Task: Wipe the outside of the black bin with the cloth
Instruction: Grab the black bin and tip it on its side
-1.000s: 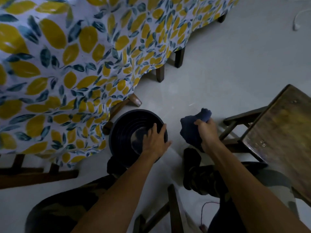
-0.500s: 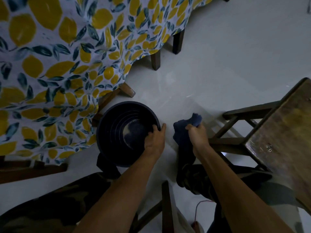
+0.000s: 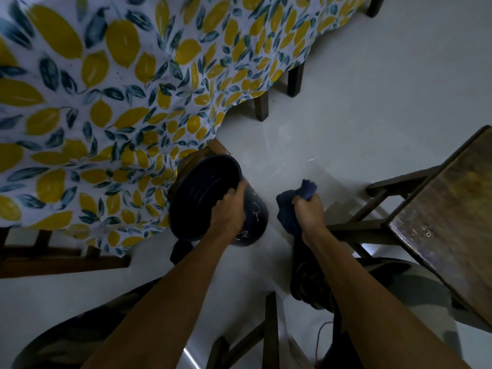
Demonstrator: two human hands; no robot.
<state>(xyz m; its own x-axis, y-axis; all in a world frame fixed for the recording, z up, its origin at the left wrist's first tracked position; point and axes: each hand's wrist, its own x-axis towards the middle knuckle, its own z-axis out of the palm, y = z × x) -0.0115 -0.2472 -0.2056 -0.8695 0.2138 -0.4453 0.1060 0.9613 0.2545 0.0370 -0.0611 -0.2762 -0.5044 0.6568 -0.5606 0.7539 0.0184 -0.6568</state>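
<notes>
The black bin point(image 3: 202, 193) is tilted with its open mouth toward the left, against the hanging tablecloth, so its scuffed outer wall point(image 3: 255, 209) faces right. My left hand point(image 3: 229, 211) grips the bin's rim, fingers inside. My right hand point(image 3: 308, 214) holds a bunched dark blue cloth point(image 3: 290, 201) just right of the bin, a small gap between cloth and bin wall.
A lemon-print tablecloth point(image 3: 106, 102) hangs over a table at the left, its wooden legs point(image 3: 261, 107) behind. A wooden stool point(image 3: 452, 209) stands at the right. My shoes point(image 3: 308, 283) and knees are on the pale floor point(image 3: 372, 89), with chair rails point(image 3: 269, 328) between them.
My left hand has tipped the bin from upright onto a slant, mouth turned left and outer wall exposed. My right hand with the cloth has stayed close beside it.
</notes>
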